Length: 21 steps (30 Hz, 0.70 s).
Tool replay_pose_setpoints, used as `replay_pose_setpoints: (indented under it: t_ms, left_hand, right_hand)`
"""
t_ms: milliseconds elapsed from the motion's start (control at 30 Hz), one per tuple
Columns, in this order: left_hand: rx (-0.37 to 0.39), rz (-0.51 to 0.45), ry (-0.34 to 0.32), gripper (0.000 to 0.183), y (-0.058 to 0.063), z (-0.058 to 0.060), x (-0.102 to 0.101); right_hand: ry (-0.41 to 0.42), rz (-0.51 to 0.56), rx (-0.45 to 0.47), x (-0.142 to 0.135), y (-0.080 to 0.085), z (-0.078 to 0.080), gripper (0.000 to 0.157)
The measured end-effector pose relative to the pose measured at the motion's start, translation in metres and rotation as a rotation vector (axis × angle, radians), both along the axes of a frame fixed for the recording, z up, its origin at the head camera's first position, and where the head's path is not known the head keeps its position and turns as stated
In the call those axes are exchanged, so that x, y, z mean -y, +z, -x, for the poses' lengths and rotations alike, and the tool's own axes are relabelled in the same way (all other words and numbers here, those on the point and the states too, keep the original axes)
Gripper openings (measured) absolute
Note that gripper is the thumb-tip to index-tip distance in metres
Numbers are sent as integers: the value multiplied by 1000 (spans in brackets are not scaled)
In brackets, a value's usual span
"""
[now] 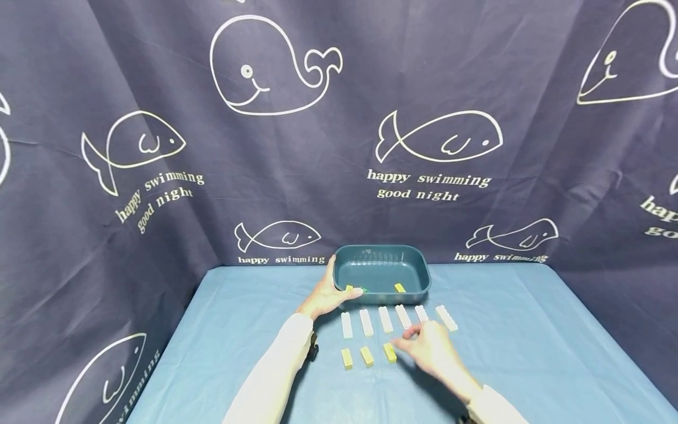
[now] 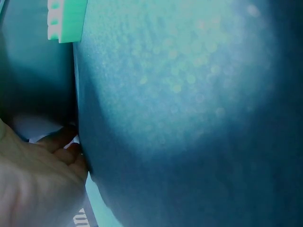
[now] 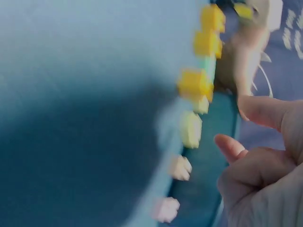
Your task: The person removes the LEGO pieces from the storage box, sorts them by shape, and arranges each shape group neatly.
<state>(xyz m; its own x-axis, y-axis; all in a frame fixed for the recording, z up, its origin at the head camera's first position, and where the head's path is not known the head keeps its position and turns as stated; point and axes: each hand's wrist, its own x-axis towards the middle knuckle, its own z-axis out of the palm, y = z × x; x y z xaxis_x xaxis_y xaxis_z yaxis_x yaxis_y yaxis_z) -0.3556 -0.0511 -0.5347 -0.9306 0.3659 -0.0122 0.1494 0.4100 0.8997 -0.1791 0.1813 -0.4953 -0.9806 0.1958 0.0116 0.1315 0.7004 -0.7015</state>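
A dark teal plastic basin (image 1: 382,297) stands at the back of the table. My left hand (image 1: 324,294) grips its left end, thumb over the front rim and fingers along the outer side; in the left wrist view those fingers (image 2: 71,150) bend at the wall. My right hand (image 1: 431,347) hovers with thumb and index finger apart and nothing between them. Its fingertips are right beside the rightmost yellow toy brick (image 1: 390,353) of a front row of three. The right wrist view shows this hand (image 3: 265,161) with a gap between thumb and fingers.
Several white toy bricks (image 1: 366,323) stand in a row between the basin and the yellow ones. Inside the basin lie a yellow brick (image 1: 399,288) and another at the left. A dark fabric curtain (image 1: 339,206) with fish drawings borders the blue table (image 1: 212,353).
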Motion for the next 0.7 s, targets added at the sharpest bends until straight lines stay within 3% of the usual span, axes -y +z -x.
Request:
replay_pose_setpoints:
  t_ms: [167, 267, 467, 600, 700]
  left_hand:
    - [2, 0, 2, 130, -1, 3, 0]
    - [3, 3, 9, 130, -1, 2, 2]
    - [2, 27, 24, 129, -1, 1, 4]
    - [-10, 36, 16, 128, -1, 0, 1]
    - [1, 47, 29, 129, -1, 0, 1]
  right_hand:
    - [15, 16, -12, -28, 28, 42, 12]
    - [85, 5, -32, -41, 37, 77, 14]
    - [373, -129, -26, -62, 41, 143, 19]
    - [585, -221, -16, -72, 44, 172, 22]
    - [705, -212, 49, -73, 43, 189, 26]
